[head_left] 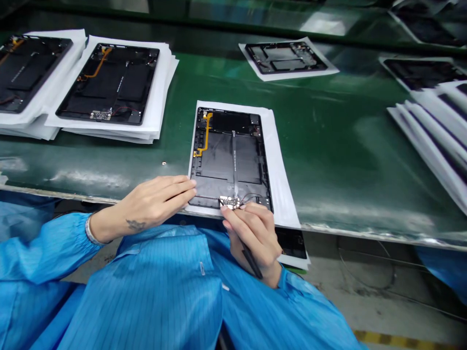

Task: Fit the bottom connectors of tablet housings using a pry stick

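Observation:
An opened tablet housing (219, 155) lies on a white sheet (279, 175) at the bench's front edge. It has an orange flex cable (207, 133) on its left and a thin flat cable (234, 160) down the middle. My left hand (160, 197) rests with outstretched fingers against the housing's lower left edge. In my right hand (253, 231) is a slim black pen-like tool (251, 261), gripped with closed fingers. Those fingers are at a small circuit board (229, 202) along the housing's bottom edge. My fingers partly hide the tool, so its exact kind is unclear.
Stacked sheets bear more tablet housings (109, 87) at the left. Another housing (286, 57) lies at the back, and a layered stack (434, 131) stands at the right. Below the bench edge, another dark housing (292, 243) shows. A tiny part (164, 163) lies on the green surface.

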A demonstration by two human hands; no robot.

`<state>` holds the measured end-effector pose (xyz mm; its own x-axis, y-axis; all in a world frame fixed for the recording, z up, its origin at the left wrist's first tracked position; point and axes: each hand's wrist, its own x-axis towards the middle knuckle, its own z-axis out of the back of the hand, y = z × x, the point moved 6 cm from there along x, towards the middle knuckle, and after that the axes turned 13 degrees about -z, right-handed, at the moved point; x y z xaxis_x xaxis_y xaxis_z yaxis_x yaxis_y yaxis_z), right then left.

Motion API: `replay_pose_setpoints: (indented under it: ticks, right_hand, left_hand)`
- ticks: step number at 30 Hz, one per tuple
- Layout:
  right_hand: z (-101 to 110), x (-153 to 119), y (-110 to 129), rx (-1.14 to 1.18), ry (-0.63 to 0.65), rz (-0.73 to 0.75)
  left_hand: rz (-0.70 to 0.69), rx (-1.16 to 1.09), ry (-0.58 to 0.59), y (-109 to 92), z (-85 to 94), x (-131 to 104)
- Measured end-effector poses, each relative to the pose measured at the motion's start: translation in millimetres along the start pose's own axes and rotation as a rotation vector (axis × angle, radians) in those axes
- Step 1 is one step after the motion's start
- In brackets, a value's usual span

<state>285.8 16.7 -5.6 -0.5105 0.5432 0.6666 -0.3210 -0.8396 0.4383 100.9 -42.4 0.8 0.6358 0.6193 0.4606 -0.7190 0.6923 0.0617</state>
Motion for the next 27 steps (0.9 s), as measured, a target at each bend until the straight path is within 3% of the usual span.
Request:
replay_pose_setpoints:
  ticks: [5,9,12,19,27]
  right_hand:
    - [4,21,-5,0.208,0.058,-0.110]
    - [-14,48,-10,0.449,0.267,-0.261]
    - [-26,56,-11,0.496,0.373,-0.313]
    - [-27,55,-8,0.476,0.387,-0.240]
    - [-26,56,-5,0.467,0.390,-0.204]
  left_hand:
    - [-0.049,0.035,0.036,-6,1.3,10]
    - [-0.017,0.069,0.142,-9,-2.1,18]
    - [-0.007,0.068,0.187,-11,-4.5,19]
    - [0.025,0.074,0.132,-12,-6.3,17]
    - [-0.047,0.008,0.024,-3,2.9,2]
